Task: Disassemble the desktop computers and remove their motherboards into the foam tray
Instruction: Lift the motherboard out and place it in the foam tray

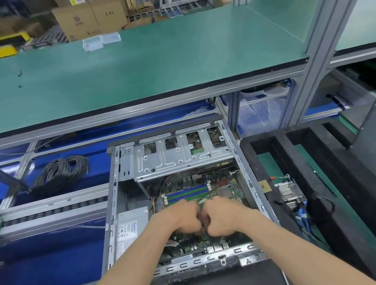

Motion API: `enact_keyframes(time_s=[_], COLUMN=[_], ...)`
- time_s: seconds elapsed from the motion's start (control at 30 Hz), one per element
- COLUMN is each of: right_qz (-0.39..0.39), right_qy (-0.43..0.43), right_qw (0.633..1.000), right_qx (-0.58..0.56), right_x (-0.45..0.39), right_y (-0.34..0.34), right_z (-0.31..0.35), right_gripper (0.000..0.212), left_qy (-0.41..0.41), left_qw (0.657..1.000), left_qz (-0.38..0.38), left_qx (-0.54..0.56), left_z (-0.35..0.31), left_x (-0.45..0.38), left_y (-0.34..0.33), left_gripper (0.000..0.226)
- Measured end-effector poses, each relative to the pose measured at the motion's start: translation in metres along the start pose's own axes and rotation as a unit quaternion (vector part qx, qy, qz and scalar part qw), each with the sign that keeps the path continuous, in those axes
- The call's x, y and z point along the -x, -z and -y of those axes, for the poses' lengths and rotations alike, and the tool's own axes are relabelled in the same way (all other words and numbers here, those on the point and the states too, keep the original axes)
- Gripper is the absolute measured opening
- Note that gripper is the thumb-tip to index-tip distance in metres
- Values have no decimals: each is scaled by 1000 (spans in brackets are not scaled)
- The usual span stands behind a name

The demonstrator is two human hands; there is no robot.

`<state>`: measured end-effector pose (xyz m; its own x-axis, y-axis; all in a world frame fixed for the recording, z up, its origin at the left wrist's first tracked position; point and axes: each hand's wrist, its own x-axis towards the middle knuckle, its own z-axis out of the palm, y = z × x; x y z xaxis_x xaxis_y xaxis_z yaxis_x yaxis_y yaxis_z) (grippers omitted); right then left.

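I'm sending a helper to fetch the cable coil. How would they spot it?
Start at the open computer case under the green bench. Look left, onto the blue surface below the bench. The cable coil lies there, a loose black bundle of thin looped wire.

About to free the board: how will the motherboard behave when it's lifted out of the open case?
The motherboard is a thin flat panel, so likely stiff but slightly bendy. Slots and small parts stud it, so probably fragile. Cables run beside it and the drive cage overhangs its far end, so it may snag.
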<state>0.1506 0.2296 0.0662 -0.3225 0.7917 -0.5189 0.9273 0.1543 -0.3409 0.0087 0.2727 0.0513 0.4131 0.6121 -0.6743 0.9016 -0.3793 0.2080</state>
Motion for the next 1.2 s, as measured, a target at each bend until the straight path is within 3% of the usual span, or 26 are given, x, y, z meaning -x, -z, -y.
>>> enact_keyframes(time_s=[0.13, 0.27, 0.4, 0.47, 0.5, 0.57, 0.63, 0.83, 1.0, 1.1, 1.2], right_qz=[67, 90, 100, 111, 116, 121, 120, 107, 97, 90, 65], right_qy=[40, 71, 75, 74, 75, 80, 89, 124, 145, 146, 159], right_qw=[996, 986, 987, 987, 986, 984, 981, 967, 968, 969, 967], right_qx=[45, 120, 105, 89, 89, 102, 122, 195, 183, 178, 186], right_x=[8, 7, 6, 7, 7, 7, 5, 3, 2, 3, 3], right_y=[-5, -9, -8, -9, -9, -10, -11, -7, -3, -2, 0], right_z=[2, 9, 8, 7, 7, 7, 10, 19, 16, 15, 13], right_gripper=[20, 29, 30, 31, 31, 30, 30, 21, 6, 36, 36], left_qy=[42, 66, 99, 120, 136, 175, 194, 178, 146, 136, 136], left_qw=[999, 997, 988, 980, 976, 967, 961, 976, 985, 986, 985], left_qz=[17, -49, -112, -144, -161, -179, -189, -121, -88, -91, -91], left_qx=[-13, 5, 41, 61, 60, 49, 62, 41, 31, 40, 56], left_z=[-3, -1, 4, 6, 8, 12, 14, 25, 34, 34, 34], left_x=[5, 2, -8, -12, -15, -22, -28, -57, -71, -71, -72], left_y=[-12, -15, -9, -3, -2, -2, -3, 7, 15, 18, 23], left_gripper=[11, 10, 20, 7, 13, 47, 62, 84, 68, 61, 63])
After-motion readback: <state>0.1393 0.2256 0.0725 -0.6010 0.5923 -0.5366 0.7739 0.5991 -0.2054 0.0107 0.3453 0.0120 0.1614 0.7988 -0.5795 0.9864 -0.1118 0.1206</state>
